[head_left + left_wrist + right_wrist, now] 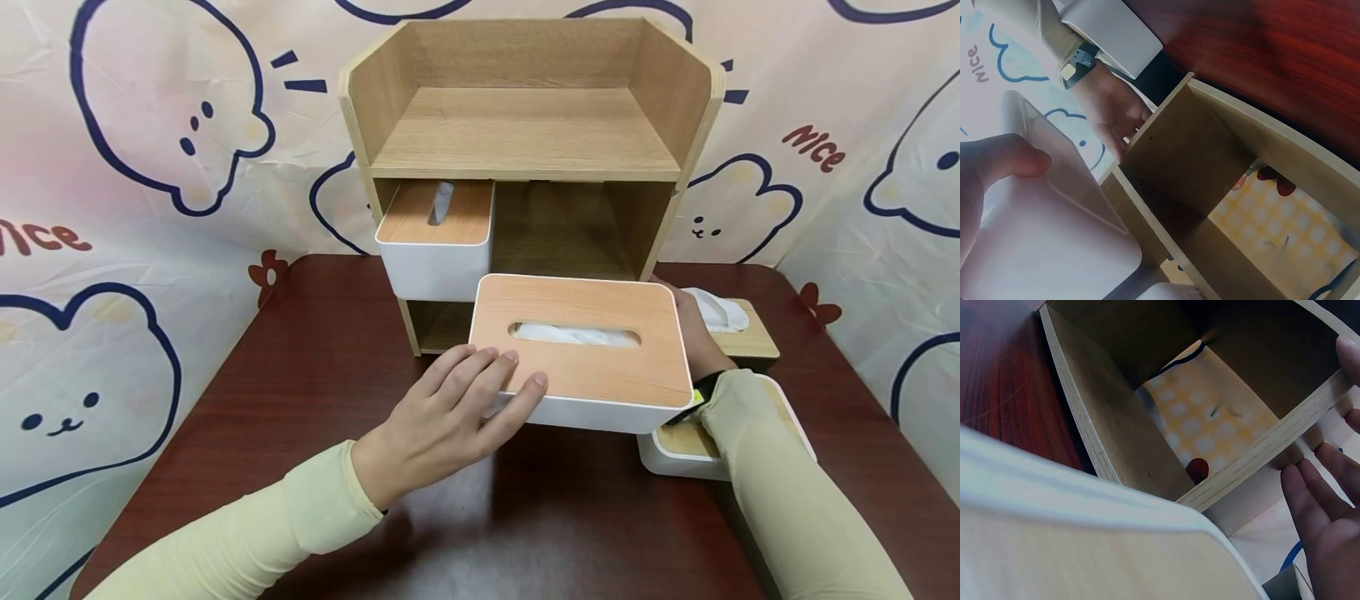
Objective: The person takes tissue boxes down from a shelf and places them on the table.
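A white tissue box with a wood-look lid and tissue in its slot stands raised in front of the wooden shelf unit. My left hand rests on its near left corner, fingers extended over the lid. In the left wrist view its thumb touches the box. What bears the box below is hidden. Beyond it, mostly covered in the head view, my right hand grips the unit's right side panel, fingers on the outer face and thumb over the front edge.
Another white tissue box juts from the unit's upper left compartment. On the table at right lie a white box with a pale lid under my right forearm, and a further wooden-topped tissue box. Patterned cloth surrounds the table.
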The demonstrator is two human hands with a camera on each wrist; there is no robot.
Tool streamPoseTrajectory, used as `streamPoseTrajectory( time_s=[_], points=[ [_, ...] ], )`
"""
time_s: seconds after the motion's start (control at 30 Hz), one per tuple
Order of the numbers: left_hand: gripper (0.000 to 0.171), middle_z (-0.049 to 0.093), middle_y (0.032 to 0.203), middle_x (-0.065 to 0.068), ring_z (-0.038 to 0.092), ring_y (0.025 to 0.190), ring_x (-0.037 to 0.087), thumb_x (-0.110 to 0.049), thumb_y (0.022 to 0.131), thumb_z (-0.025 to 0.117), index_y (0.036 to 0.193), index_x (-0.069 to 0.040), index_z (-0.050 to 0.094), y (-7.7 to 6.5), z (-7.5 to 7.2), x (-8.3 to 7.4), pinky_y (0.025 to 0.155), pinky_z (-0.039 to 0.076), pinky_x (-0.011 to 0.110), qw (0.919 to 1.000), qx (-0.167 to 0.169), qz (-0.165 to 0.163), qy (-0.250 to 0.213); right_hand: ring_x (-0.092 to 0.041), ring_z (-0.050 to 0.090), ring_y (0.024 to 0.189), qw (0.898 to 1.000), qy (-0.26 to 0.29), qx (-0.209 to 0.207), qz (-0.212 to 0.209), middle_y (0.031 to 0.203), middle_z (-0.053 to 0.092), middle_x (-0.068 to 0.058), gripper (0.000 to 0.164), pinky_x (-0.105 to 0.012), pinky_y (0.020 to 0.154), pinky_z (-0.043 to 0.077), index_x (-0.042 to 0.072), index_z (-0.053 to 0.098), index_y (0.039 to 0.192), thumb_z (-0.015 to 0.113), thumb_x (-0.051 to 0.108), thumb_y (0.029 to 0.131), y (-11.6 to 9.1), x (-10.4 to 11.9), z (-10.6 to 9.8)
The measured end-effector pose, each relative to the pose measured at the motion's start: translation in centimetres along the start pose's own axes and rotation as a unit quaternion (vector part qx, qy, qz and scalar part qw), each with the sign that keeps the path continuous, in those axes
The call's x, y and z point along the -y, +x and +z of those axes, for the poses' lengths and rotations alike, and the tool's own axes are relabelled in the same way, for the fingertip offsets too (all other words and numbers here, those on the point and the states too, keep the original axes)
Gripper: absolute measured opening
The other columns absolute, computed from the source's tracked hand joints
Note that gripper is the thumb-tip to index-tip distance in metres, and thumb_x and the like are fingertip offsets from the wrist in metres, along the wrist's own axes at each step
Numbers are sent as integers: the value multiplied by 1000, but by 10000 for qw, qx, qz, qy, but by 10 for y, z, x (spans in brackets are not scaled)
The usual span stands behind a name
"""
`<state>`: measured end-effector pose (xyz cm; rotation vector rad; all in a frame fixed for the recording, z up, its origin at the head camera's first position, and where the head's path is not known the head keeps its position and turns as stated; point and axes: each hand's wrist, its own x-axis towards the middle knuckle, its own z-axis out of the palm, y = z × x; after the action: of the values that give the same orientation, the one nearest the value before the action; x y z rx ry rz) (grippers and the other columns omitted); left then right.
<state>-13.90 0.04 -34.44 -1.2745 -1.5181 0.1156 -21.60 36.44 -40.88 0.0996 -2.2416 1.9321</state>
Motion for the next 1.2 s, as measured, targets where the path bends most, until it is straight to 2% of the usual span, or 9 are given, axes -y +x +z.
streamPoseTrajectory(
  time_s=[0.17, 0.37, 0.43, 0.63, 0.87, 1.2],
  points=[
    [47, 54, 115, 20, 56, 101, 33, -5, 87, 63, 131, -4, 49, -4, 0, -2, 86, 50, 42, 9999, 25, -114, -33, -13, 60, 95, 9998, -19, -85, 187, 109, 64, -2, 39, -22, 78, 51, 12, 53, 140, 52, 8, 101, 0, 2, 2],
    [42, 55, 114, 21, 56, 100, 33, -3, 89, 60, 130, -4, 50, -9, 1, -3, 84, 51, 43, 9997, -83, -219, -95, -18, 57, 108, 9992, 58, -23, 395, 136, 52, -14, 51, -23, 83, 52, 20, 46, 147, 58, 12, 99, 4, 1, 1],
    [41, 56, 113, 21, 56, 100, 33, -3, 89, 59, 129, -4, 50, -10, 1, -4, 84, 51, 43, 9995, -150, -258, -97, -18, 58, 108, 9993, 119, -14, 357, 141, 48, -18, 53, -23, 83, 53, 19, 44, 149, 58, 11, 99, 6, -1, 1],
    [36, 57, 113, 20, 58, 99, 33, -3, 92, 55, 128, -6, 52, -15, 1, -6, 85, 51, 43, 9993, -103, -366, -23, -17, 58, 109, 9999, 98, -16, 46, 141, 47, -21, 54, -22, 83, 52, 13, 43, 148, 61, 14, 98, 10, -7, 1],
    [35, 57, 113, 20, 58, 97, 34, -2, 93, 54, 127, -7, 52, -19, 1, -6, 84, 51, 44, 9989, -44, -474, -31, -17, 54, 115, 9999, 155, 45, -55, 145, 45, -18, 57, -20, 87, 49, 14, 45, 147, 66, 21, 95, 11, -6, 2],
    [32, 57, 112, 20, 58, 95, 35, -3, 93, 53, 125, -5, 52, -22, -4, -4, 83, 51, 43, 9984, -74, -545, -129, -14, 55, 112, 9992, 333, 49, -231, 138, 53, -15, 57, -18, 89, 48, 8, 47, 145, 69, 15, 93, 10, -6, 2]
  ],
)
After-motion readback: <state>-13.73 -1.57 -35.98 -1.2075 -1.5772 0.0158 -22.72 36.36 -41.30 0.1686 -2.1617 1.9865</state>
